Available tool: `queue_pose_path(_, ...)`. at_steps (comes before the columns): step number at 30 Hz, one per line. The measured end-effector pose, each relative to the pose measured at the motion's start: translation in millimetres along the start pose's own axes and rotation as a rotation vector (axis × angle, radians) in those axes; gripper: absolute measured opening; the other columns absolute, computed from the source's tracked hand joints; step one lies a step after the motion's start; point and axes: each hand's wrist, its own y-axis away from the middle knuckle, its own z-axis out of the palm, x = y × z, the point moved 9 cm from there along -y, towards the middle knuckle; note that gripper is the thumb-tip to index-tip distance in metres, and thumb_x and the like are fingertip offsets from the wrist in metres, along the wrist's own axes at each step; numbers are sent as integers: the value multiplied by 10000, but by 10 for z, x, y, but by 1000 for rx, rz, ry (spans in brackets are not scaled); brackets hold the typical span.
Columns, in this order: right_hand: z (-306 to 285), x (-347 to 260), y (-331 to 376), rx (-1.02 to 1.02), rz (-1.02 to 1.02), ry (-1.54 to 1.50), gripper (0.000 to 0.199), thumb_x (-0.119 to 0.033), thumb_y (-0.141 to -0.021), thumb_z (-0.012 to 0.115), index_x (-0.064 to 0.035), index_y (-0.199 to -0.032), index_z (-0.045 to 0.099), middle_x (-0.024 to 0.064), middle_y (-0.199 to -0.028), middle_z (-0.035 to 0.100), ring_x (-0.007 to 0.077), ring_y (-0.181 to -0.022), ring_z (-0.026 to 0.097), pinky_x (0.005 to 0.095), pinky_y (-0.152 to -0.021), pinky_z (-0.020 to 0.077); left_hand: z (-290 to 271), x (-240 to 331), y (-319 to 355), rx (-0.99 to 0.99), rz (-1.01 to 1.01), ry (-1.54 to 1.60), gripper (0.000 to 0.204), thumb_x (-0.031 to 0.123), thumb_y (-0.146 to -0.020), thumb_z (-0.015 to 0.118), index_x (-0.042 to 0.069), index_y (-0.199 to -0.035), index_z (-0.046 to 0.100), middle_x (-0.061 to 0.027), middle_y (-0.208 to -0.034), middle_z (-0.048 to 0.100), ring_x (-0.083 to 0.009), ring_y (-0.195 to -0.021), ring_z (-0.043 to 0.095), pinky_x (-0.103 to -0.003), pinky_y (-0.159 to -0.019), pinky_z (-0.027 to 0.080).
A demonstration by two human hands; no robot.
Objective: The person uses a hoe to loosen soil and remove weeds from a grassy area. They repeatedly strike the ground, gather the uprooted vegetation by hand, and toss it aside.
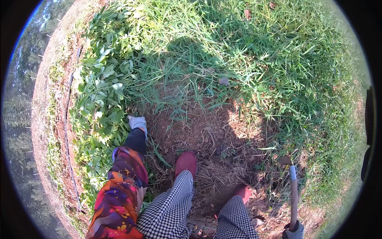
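Note:
My left hand (137, 123), in a pale grey glove with a dark cuff, reaches to the edge of a row of leafy green plants (105, 85). Its fingers are turned away toward the leaves, and I cannot tell whether they grip anything. At the lower right my right hand (295, 231), in a grey and dark glove, is closed around the handle end of a hand hoe (294, 195). The hoe has a wooden handle, a bluish collar and a brownish metal head, which lies by the grass edge.
Tall grass (302, 75) spreads ahead and to the right. Bare soil with dry straw (203, 131) lies before my red shoes (186, 163). A black hose (67, 131) runs beyond the leafy row, near a mesh net (24, 131). A small grey stone-like piece (224, 81) sits in the grass.

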Motion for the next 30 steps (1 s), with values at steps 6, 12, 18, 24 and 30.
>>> queue_pose_path(6, 143, 523, -134, 8, -151, -3, 192, 12, -743, 514, -55, -921, 486, -1, -503, 426, 79, -332, 370, 216, -301, 284, 251, -86, -372, -327, 235, 521, 413, 360, -722, 610, 117, -996, 420, -93, -854, 479, -237, -765, 459, -367, -651, 375)
queue_pose_path(12, 216, 470, 22, -10, -35, -109, 219, 23, -731, 534, -70, -925, 494, -7, -525, 438, 79, -350, 385, 215, -309, 289, 421, 144, 155, -513, -201, 1241, 202, 344, -780, 566, 148, -823, 541, -18, -616, 521, -200, -541, 488, -365, -500, 392)
queue_pose_path(18, 149, 605, -31, 60, -159, 103, 200, 21, -732, 548, -61, -910, 509, 2, -528, 448, 80, -362, 400, 219, -321, 306, 348, -111, -500, -141, 225, 407, 286, 358, -793, 482, 107, -835, 613, -80, -796, 614, -277, -725, 576, -387, -655, 445)
queue_pose_path(24, 183, 544, -182, 16, -207, 32, 218, 40, -735, 544, -60, -927, 522, 2, -529, 455, 77, -368, 403, 215, -332, 306, 268, -82, -1010, 254, 769, -527, 282, 288, -810, 425, 99, -810, 633, -124, -856, 630, -276, -792, 606, -382, -670, 468)
queue_pose_path(30, 190, 542, -29, 131, -259, 113, 232, 29, -736, 550, -50, -954, 527, 7, -553, 472, 79, -376, 406, 216, -333, 312, 467, 144, -799, 55, 890, -668, 200, 279, -747, 527, 120, -804, 634, -117, -836, 630, -250, -763, 615, -363, -625, 483)
